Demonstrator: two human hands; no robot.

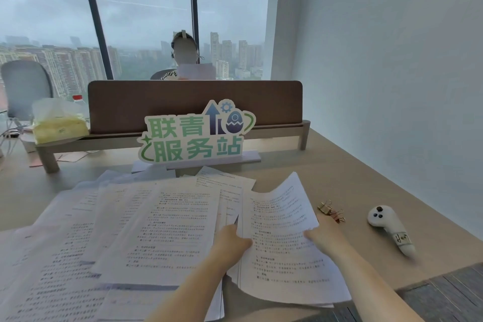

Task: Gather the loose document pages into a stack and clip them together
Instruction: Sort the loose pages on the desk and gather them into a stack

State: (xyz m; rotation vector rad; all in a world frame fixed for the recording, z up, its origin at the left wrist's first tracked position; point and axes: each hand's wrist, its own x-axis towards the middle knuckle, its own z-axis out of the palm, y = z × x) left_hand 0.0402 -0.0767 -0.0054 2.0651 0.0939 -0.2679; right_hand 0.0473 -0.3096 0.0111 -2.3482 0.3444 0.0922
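Note:
Several printed pages (pixel 146 227) lie fanned out and overlapping across the left and middle of the desk. A thin held stack of pages (pixel 282 217) is lifted at the right of them, its far edge curling up. My left hand (pixel 232 239) grips this stack at its left edge, thumb on top. My right hand (pixel 322 231) holds its right edge. Two binder clips (pixel 331 211), gold and pinkish, rest on the desk just right of the stack, apart from both hands.
A white handheld controller (pixel 389 230) lies at the right. A standing green-lettered sign (pixel 196 136) and a brown desk divider (pixel 193 102) are behind the pages. A tissue pack (pixel 58 125) sits on the shelf at left. A person sits behind the divider.

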